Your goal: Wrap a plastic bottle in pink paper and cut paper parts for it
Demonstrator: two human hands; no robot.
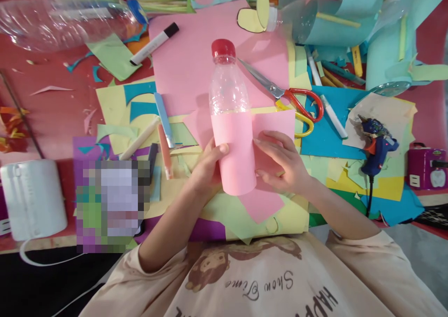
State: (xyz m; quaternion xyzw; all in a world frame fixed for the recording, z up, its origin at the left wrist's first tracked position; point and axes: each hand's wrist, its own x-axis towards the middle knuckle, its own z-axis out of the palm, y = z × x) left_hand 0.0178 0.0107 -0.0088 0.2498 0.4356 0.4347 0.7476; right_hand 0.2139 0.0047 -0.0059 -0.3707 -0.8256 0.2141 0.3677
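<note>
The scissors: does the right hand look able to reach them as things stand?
Probably yes: the scissors lie close beyond the right hand with the red handle uncovered, though pink paper hides part of the yellow handle.

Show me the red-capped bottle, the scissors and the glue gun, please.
Red-capped bottle (229,93): head view, on its clear plastic below the neck.
Scissors (277,92): head view, on the metal by the pivot.
Glue gun (374,157): head view, on its blue body.

Light: bright, even
Shadows: soft, faint
Upper-left bottle (70,20): whitish glare
Lower left: pixelated patch (112,207)
Edges: stretched, softened
</note>
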